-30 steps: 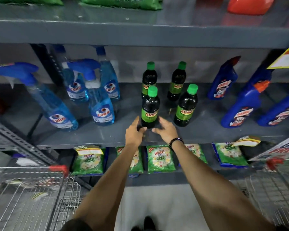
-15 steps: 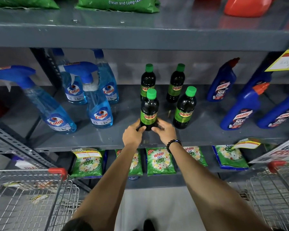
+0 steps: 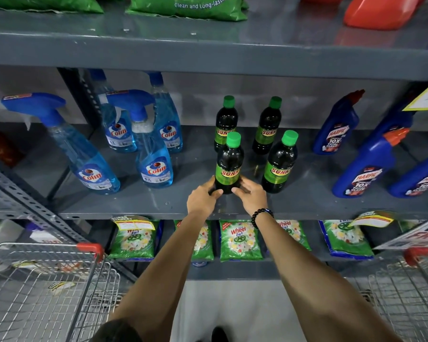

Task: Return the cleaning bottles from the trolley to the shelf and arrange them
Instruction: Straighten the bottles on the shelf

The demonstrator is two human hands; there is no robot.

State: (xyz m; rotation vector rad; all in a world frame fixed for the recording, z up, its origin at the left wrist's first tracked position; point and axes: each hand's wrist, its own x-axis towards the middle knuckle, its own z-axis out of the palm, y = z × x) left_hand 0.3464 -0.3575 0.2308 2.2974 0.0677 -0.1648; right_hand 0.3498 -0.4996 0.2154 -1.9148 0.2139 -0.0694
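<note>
A dark bottle with a green cap and green label (image 3: pixel 229 164) stands upright near the front of the grey middle shelf (image 3: pixel 158 206). My left hand (image 3: pixel 202 199) and my right hand (image 3: pixel 251 196) both grip its base from either side. Three matching dark bottles stand close by: one to its right (image 3: pixel 279 164) and two behind (image 3: pixel 225 119) (image 3: pixel 267 127). Blue spray bottles (image 3: pixel 156 159) stand to the left. Blue angled-neck bottles (image 3: pixel 363 166) stand to the right.
A wire trolley (image 3: pixel 47 287) with a red handle corner sits at the lower left, another trolley (image 3: pixel 410 292) at the lower right. Green detergent packets (image 3: pixel 240 240) fill the shelf below. The upper shelf holds green bags and an orange container (image 3: pixel 378 11).
My hands went from open just in front of the front-left dark bottle to closed around its base. The bottle stands in about the same spot.
</note>
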